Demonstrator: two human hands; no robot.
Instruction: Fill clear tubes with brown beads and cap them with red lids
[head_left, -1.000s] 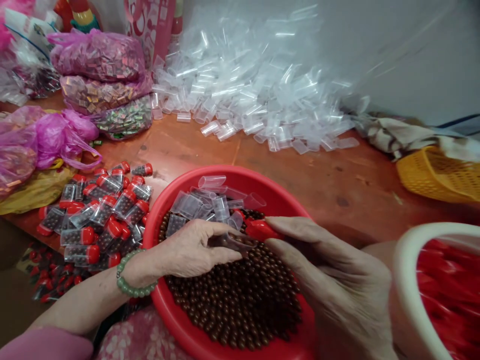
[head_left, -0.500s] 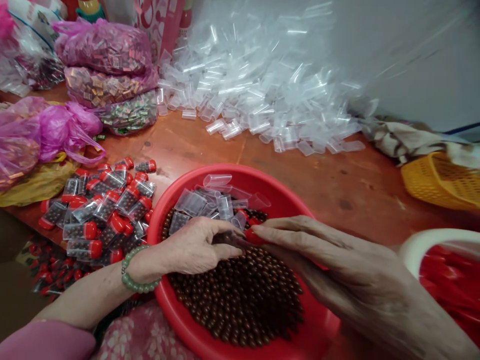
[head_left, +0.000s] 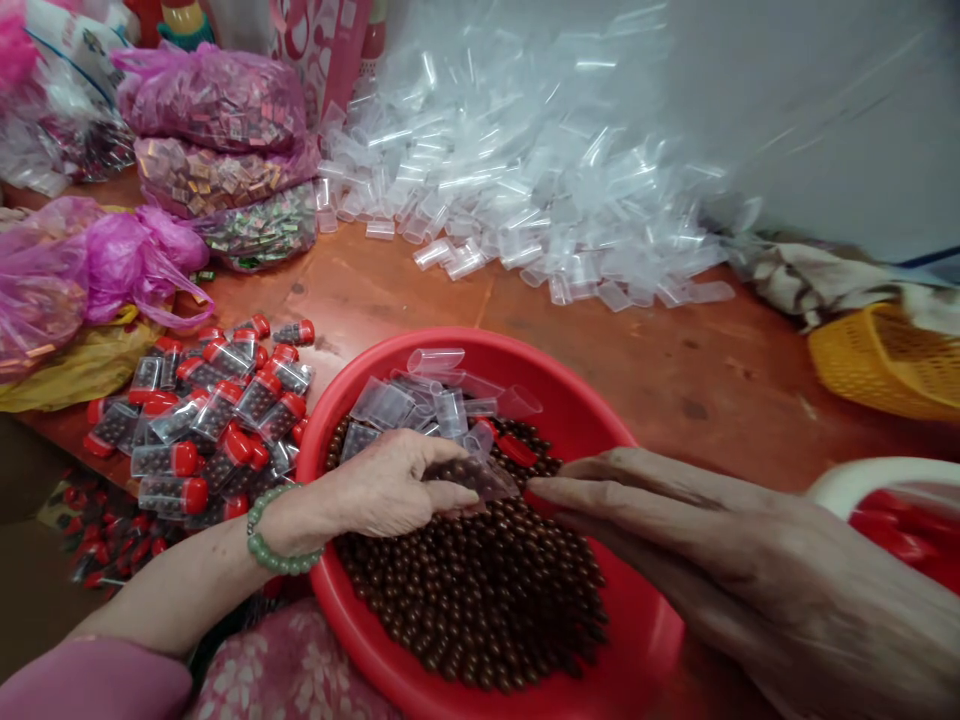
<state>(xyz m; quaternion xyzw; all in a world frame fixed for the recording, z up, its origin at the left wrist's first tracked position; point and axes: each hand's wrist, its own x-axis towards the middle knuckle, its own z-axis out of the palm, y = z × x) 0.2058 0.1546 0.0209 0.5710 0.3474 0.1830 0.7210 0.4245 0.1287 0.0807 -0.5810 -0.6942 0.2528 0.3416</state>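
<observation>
My left hand (head_left: 397, 485), with a green bead bracelet at the wrist, grips a clear plastic vial (head_left: 487, 478) filled with dark balls, its end pointing right. My right hand (head_left: 675, 530) has its fingers together; a red cap (head_left: 538, 500) shows at its fingertips, just right of the vial and apart from it. Both hands are over a red basin (head_left: 480, 340) holding many shiny brown balls (head_left: 480, 600). Empty clear vials (head_left: 382, 403) lie on the balls at the basin's back. Another red cap (head_left: 517, 450) rests on the balls behind my fingertips.
Red-capped filled vials (head_left: 217, 410) are heaped left of the basin. Pink bags (head_left: 214, 100) of small packets stand behind them. A large pile of clear vials (head_left: 525, 200) lies at the back. A yellow basket (head_left: 885, 360) and a white tub (head_left: 832, 490) with red pieces are right.
The red cap at my right fingertips has come away from the vial's end as my right hand shifted right and slightly down. The vial in my left hand now shows more fully.
</observation>
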